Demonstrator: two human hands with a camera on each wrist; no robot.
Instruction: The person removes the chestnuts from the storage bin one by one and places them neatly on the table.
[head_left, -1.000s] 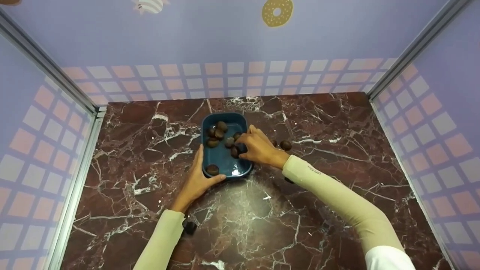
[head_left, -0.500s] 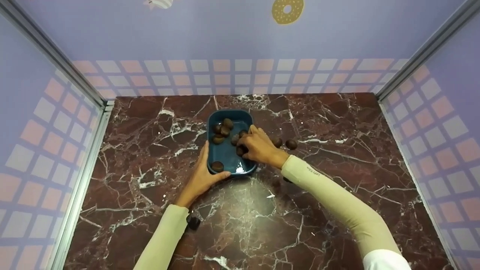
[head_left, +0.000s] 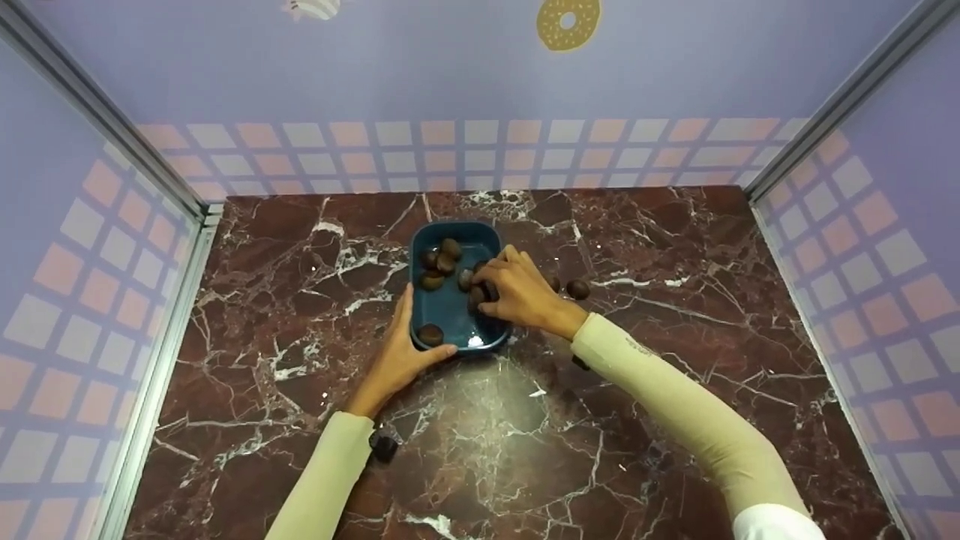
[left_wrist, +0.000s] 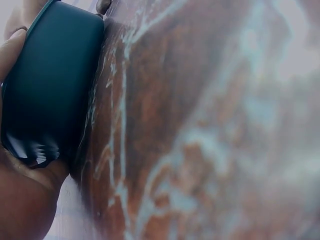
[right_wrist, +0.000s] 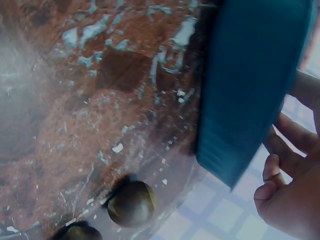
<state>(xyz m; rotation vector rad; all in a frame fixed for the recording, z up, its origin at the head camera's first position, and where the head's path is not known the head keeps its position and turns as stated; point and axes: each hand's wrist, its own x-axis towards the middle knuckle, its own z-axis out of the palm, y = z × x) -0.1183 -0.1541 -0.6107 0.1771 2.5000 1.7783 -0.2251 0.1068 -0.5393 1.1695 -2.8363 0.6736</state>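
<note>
Fingers of the right hand (head_left: pixel 519 294) curl down over the right rim of a dark teal dish (head_left: pixel 450 315), their tips bunched among the chestnuts (head_left: pixel 441 262) lying inside; whether they pinch one of the nuts cannot be told from the head view, and the right wrist view shows only loosely curled fingers (right_wrist: pixel 272 170) beside the dish's outer wall. The left hand (head_left: pixel 397 358) braces the near left corner of the dish, thumb lying along the near rim and the other fingers straight against the left wall, a press rather than a grasp. The dish sits flat on a red-brown marble tabletop (head_left: pixel 675 360), near its middle and a little to the far side. Two loose chestnuts (head_left: pixel 577 289) rest on the stone just right of the right hand, apart from the dish. The nuts look small, hard, light and glossy, so they are likely to roll or slip; a fingertip pinch across the rounded sides seems the surest hold. The dish looks rigid and smooth, apt to slide on polished stone unless steadied at its walls, as the left hand does.
</note>
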